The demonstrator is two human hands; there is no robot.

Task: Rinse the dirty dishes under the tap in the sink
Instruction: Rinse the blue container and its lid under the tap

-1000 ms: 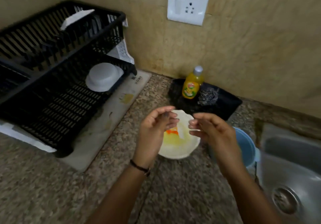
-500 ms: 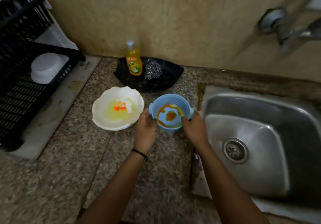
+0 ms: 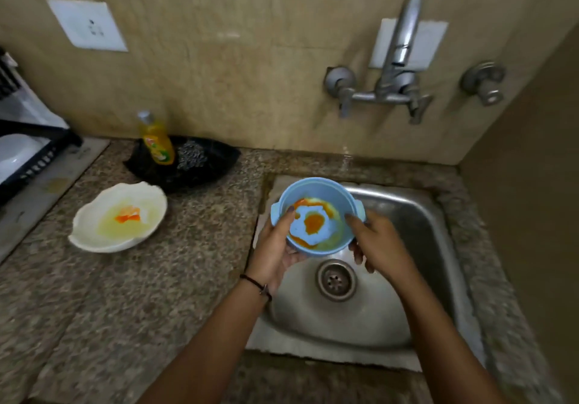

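While both hands hold it over the basin, the scene reads as follows.

Blue bowl: the blue bowl (image 3: 316,198) is held above the left rear part of the sink (image 3: 416,225), tilted slightly toward the camera, with orange and yellow residue on its inside bottom.
Left hand: the left hand (image 3: 277,245) cups the bowl's left side from below, thumb hooked over the rim onto the inner wall, fingers wrapped under the base.
Right hand: the right hand (image 3: 379,243) clasps the bowl's right side, thumb on the rim, fingers curled underneath.
Sink: steel basin with the drain (image 3: 336,279) just below the bowl.
Tap: the tap (image 3: 398,62) is mounted on the wall behind the sink; whether water is running I cannot tell.
White plate: the white plate (image 3: 94,234) sits on the granite counter (image 3: 125,294) left of the sink, well apart from the bowl, soiled with yellow liquid and orange bits.
Soap area: a yellow soap bottle (image 3: 156,140) stands upright in a black tray (image 3: 213,165) beside a steel scrubber (image 3: 191,159), against the wall.
Rack: a black dish rack (image 3: 37,152) shows at the left edge.
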